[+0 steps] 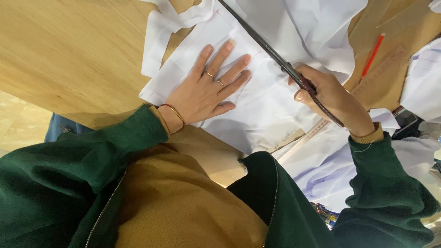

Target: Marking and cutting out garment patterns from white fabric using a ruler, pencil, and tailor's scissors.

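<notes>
My left hand [207, 87] lies flat with fingers spread on a piece of white fabric [257, 105] that has thin pink lines marked on it, pressing it to the wooden table [78, 50]. My right hand [328, 94] grips the handles of long dark scissors [271, 50]. Their blades reach up and left across the fabric, close to my left fingertips. Rings and a thin bracelet show on the left hand.
A red pencil [372, 56] and a wooden ruler [381, 69] lie on brown pattern paper [404, 32] at the right. A second ruler [301, 140] pokes out under the fabric. More white cloth [422, 82] is piled at the right edge. Loose white strips [158, 32] lie at the upper left.
</notes>
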